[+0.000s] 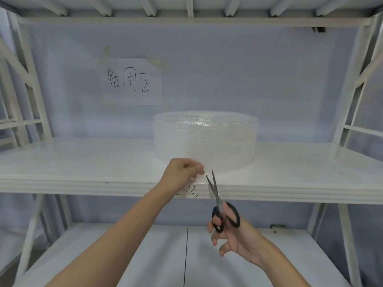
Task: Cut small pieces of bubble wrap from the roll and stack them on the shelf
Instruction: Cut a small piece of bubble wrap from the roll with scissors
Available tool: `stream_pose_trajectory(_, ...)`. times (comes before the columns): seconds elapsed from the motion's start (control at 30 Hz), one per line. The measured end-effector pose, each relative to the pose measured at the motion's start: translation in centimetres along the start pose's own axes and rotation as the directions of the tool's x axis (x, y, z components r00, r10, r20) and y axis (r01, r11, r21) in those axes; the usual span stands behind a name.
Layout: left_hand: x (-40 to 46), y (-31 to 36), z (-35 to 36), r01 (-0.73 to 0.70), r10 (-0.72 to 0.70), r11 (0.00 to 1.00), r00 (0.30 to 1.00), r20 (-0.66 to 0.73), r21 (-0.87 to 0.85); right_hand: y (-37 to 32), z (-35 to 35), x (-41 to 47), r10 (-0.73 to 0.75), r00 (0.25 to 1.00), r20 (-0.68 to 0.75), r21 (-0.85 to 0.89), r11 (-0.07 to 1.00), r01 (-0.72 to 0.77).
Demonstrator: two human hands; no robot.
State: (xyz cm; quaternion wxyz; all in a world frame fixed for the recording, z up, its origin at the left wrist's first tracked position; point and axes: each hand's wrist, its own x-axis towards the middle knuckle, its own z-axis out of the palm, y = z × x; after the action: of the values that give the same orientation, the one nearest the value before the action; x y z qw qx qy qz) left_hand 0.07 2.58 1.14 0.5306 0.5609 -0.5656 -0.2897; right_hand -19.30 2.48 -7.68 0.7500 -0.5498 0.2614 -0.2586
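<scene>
Right now I see the roll of bubble wrap [205, 139] lying flat on the smooth white shelf [83, 162], a wide, squat cylinder of clear, dimpled plastic that glints along its top edge. My left hand [182, 172] is closed in a pinch on the loose, filmy free edge of the wrap at the front of the shelf. My right hand [234, 235] grips the scissors [219, 201] through their black oval plastic loops; the slim steel blades are parted in a narrow V, tips just beside the pinched edge. Behind, a paper sign [132, 81] with handwritten characters hangs on the pale wall.
</scene>
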Motion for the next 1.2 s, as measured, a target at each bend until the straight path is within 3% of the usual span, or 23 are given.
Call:
stream_pose_trajectory(0.17, -0.9, 1.4, 0.7, -0.021, 0.018, 0.995, 0.999, -0.035, -0.1, 0.3, 0.0, -1.0, 0.023, 0.999, 0.034, -0.046, 0.999, -0.022)
stream_pose_trajectory(0.43, -2.5, 1.4, -0.4, 0.059, -0.076, 0.954, 0.996, -0.046, -0.295, -0.7, 1.0, -0.5, -0.042, 0.994, 0.105, 0.001, 0.999, 0.042)
stream_pose_trajectory(0.63, -3.2, -1.0, -1.8, 0.094, -0.12, 0.954, 0.99, -0.077, -0.284, -0.6, 2.1, 0.9, -0.019, 0.99, 0.136, -0.031, 0.999, 0.023)
stream_pose_trajectory(0.93, -3.3, -1.6, -2.7, 0.03, -0.048, 0.978, 0.995, -0.083, -0.208, -1.3, 2.3, 2.6, -0.049, 0.992, 0.114, -0.064, 0.996, 0.057)
stream_pose_trajectory(1.2, -3.6, -1.5, -2.9, 0.031, -0.052, 0.965, 0.996, -0.077, -0.261, -2.0, 2.7, 2.1, -0.089, 0.986, 0.143, -0.071, 0.992, 0.1)
